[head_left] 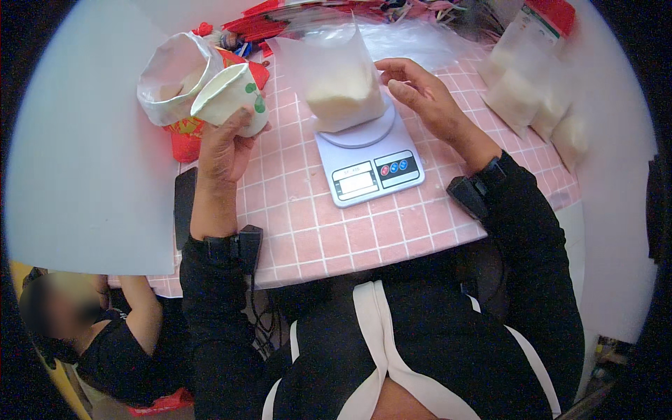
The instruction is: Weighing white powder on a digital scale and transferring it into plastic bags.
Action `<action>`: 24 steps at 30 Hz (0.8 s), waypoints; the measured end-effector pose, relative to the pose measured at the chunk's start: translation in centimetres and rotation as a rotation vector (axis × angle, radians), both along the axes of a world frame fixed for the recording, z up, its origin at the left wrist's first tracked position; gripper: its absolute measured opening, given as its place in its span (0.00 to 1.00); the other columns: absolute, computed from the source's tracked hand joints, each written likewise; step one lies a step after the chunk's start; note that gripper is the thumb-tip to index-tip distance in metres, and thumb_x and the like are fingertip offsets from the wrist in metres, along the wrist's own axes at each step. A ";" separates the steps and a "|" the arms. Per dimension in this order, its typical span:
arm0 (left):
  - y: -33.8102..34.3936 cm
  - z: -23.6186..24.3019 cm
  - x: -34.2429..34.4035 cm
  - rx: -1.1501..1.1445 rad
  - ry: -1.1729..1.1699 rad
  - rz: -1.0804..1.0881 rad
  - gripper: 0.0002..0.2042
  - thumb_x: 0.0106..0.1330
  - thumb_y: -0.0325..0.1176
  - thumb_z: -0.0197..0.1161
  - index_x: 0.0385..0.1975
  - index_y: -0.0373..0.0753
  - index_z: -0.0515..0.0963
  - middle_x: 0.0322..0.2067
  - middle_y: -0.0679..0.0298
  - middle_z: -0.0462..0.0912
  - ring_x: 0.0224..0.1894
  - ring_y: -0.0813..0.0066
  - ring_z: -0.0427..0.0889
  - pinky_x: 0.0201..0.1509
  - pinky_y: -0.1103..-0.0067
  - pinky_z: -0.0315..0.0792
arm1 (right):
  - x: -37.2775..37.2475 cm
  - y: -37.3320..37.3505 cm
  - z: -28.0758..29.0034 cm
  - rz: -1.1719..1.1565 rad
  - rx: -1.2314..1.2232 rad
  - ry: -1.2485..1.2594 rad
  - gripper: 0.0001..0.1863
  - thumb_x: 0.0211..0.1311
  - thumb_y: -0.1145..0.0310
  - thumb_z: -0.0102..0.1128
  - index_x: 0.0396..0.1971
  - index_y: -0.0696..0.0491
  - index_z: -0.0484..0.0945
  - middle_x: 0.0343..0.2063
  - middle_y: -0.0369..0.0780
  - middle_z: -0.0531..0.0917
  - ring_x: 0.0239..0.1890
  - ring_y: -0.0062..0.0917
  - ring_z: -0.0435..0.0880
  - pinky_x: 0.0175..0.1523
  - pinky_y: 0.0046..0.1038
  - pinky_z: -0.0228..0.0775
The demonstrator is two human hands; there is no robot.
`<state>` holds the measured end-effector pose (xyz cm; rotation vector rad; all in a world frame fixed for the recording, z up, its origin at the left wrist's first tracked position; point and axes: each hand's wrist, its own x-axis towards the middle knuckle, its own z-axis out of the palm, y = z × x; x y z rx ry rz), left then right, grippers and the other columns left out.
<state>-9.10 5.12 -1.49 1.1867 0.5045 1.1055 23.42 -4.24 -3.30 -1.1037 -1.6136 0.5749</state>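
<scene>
My left hand (227, 150) is wrapped round a white paper cup (222, 98) with green leaf marks, tilted with its mouth toward the upper left. On a white kitchen scale (367, 164) with a lit display stands a frosted plastic bag (343, 91), its lower part filled with a pale, grain-like or powdery content. My right hand (430, 101) is at the bag's right side, fingers stretched toward it and thumb apart. Its fingertips are close to the bag; whether they touch it I cannot tell. What the cup contains is hidden from this angle.
Behind the cup stands an open white sack (171, 77) with red and yellow on its outside. Several filled bags (521, 98) lie at the right. Clear plastic bags (420, 45) lie at the back. A dark phone-like slab (185, 203) rests at the left edge. Another person (115, 343) sits lower left.
</scene>
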 end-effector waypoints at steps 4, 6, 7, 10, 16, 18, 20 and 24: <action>0.2 -0.8 0.0 -0.018 0.080 0.007 0.26 0.62 0.25 0.62 0.61 0.41 0.64 0.52 0.56 0.76 0.53 0.59 0.77 0.48 0.61 0.79 | 0.0 -0.1 0.2 -0.011 -0.024 -0.016 0.26 0.66 0.50 0.56 0.56 0.52 0.72 0.45 0.43 0.81 0.49 0.28 0.79 0.56 0.31 0.68; 0.4 -1.3 -0.1 0.006 0.102 -0.003 0.27 0.62 0.24 0.62 0.61 0.41 0.63 0.52 0.55 0.76 0.53 0.59 0.78 0.48 0.62 0.79 | 0.0 -0.1 0.2 0.002 -0.035 -0.025 0.26 0.66 0.50 0.56 0.56 0.52 0.72 0.45 0.43 0.81 0.49 0.28 0.79 0.56 0.31 0.68; 0.5 -1.4 -0.2 -0.008 0.109 -0.027 0.27 0.62 0.25 0.62 0.62 0.41 0.63 0.52 0.55 0.76 0.53 0.60 0.78 0.48 0.63 0.79 | 0.0 -0.1 0.2 0.003 -0.032 -0.028 0.26 0.66 0.50 0.56 0.56 0.52 0.72 0.45 0.43 0.81 0.49 0.28 0.79 0.56 0.31 0.68; 0.2 -1.3 0.0 -0.016 0.134 -0.020 0.27 0.62 0.26 0.63 0.62 0.41 0.63 0.51 0.56 0.77 0.52 0.62 0.78 0.46 0.67 0.79 | -0.1 -0.1 0.1 0.015 -0.034 -0.017 0.26 0.66 0.51 0.56 0.56 0.52 0.73 0.45 0.43 0.81 0.49 0.28 0.79 0.56 0.32 0.68; -0.4 1.1 -0.4 0.104 0.143 0.084 0.23 0.65 0.30 0.61 0.59 0.41 0.65 0.48 0.59 0.78 0.47 0.68 0.80 0.38 0.76 0.78 | -0.2 -0.2 0.3 0.004 -0.061 0.001 0.26 0.66 0.50 0.57 0.56 0.52 0.72 0.45 0.44 0.81 0.48 0.29 0.79 0.55 0.32 0.68; -0.9 2.9 -0.8 0.173 0.103 0.075 0.23 0.64 0.32 0.62 0.57 0.37 0.66 0.47 0.60 0.79 0.44 0.71 0.81 0.36 0.77 0.78 | -0.3 -0.2 0.4 0.007 -0.070 0.010 0.26 0.65 0.50 0.57 0.56 0.52 0.72 0.45 0.45 0.81 0.48 0.29 0.79 0.55 0.32 0.68; -1.0 4.9 -0.9 0.195 0.185 0.090 0.24 0.63 0.33 0.63 0.58 0.36 0.66 0.47 0.59 0.79 0.44 0.70 0.81 0.36 0.77 0.79 | 0.1 -0.3 0.3 -0.001 -0.064 0.002 0.26 0.65 0.50 0.57 0.56 0.52 0.72 0.45 0.45 0.81 0.48 0.29 0.79 0.54 0.31 0.69; -2.7 9.6 0.4 0.291 0.319 0.196 0.23 0.58 0.34 0.69 0.52 0.34 0.70 0.40 0.60 0.81 0.36 0.72 0.82 0.30 0.78 0.77 | -0.2 -0.4 0.6 0.012 -0.053 0.010 0.27 0.65 0.50 0.57 0.56 0.52 0.72 0.45 0.44 0.81 0.47 0.29 0.79 0.53 0.31 0.69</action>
